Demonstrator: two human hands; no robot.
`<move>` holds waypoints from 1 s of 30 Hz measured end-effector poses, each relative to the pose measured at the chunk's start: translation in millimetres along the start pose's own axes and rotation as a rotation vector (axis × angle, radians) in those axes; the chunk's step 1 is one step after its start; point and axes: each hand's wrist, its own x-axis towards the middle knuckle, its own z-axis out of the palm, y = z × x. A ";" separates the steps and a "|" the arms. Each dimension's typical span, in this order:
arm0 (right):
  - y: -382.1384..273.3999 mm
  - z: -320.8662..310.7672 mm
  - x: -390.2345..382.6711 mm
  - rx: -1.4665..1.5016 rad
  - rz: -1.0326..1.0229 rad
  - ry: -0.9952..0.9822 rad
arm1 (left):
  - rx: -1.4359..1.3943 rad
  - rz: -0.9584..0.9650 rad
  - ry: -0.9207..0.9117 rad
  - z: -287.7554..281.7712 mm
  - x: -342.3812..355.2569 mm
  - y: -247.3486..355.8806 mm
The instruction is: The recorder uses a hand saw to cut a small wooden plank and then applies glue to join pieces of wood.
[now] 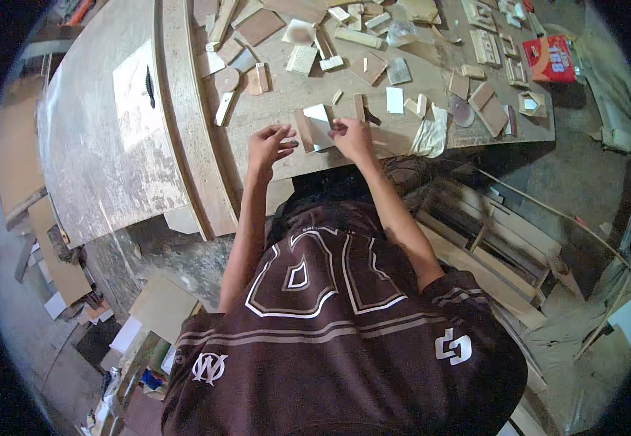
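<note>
Near the front edge of the workbench, a small flat panel [318, 122], white above and grey below, lies beside a brown wood strip [304, 131]. My right hand [353, 140] has its fingers pinched together at the panel's right edge. To the left of the strip, my left hand [268, 150] is held with fingers apart and slightly curled, nothing visible in it. A narrow brown wood piece [360, 107] and a small dark piece lie just beyond my right hand. A white rectangular card [394, 100] is further right.
Wood offcuts and blocks cover the workbench [286, 98]. A crumpled pale cloth [429, 133] hangs over its front edge. Framed wooden pieces [482, 46] and a red packet [549, 59] sit at the right. A large board [112, 138] occupies the left; wooden frames [486, 247] lie lower right.
</note>
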 end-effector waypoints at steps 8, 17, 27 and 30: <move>9.5 12.9 -8.2 -0.162 -0.014 -0.077 | 0.323 0.217 -0.132 -15.3 28.5 -49.9; 8.7 11.5 -8.8 -0.239 -0.061 -0.100 | 0.463 0.509 -0.187 12.0 51.8 -45.2; 16.5 25.5 3.5 -0.251 -0.017 0.040 | 0.587 0.516 -0.177 19.3 49.9 -36.3; 18.6 31.1 6.2 -0.220 0.038 0.050 | 0.486 0.540 -0.178 15.0 55.0 -50.6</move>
